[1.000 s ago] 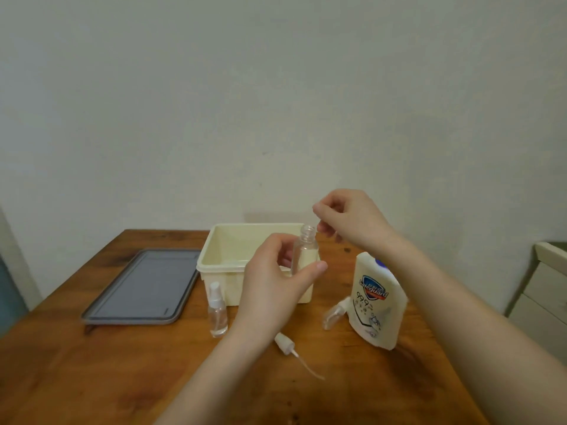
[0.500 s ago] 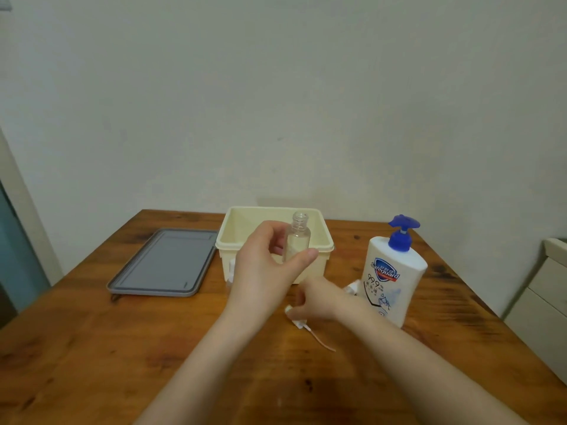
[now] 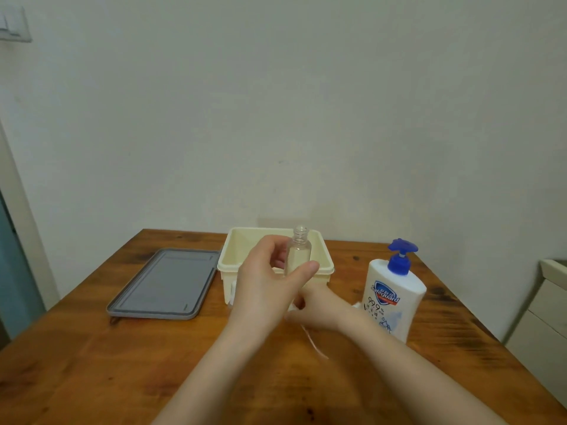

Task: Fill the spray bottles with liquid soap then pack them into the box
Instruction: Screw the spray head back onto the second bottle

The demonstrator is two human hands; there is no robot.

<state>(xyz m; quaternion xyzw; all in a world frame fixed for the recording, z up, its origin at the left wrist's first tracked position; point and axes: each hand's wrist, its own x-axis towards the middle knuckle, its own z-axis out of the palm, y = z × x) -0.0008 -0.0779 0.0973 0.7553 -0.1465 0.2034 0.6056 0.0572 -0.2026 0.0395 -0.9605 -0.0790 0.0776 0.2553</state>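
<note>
My left hand [image 3: 267, 289] is shut on a small clear spray bottle [image 3: 299, 251], upright and uncapped, in front of the cream box [image 3: 325, 265]. My right hand [image 3: 322, 308] rests low on the table behind the left one, fingers closed over a white spray head; only its thin dip tube [image 3: 316, 342] shows, trailing toward me. The white soap bottle [image 3: 392, 299] with a blue pump stands just right of my right hand. A second spray bottle [image 3: 233, 291] peeks out left of my left hand. A third [image 3: 356, 305] lies by the soap bottle, mostly hidden.
A grey lid [image 3: 162, 283] lies flat left of the box on the wooden table [image 3: 92, 378]. A pale cabinet [image 3: 546, 311] stands off the table's right edge. The wall is close behind the box.
My right hand has dropped from the bottle's neck to the table and closed over the spray head. My left hand keeps holding the bottle. The view has tilted up.
</note>
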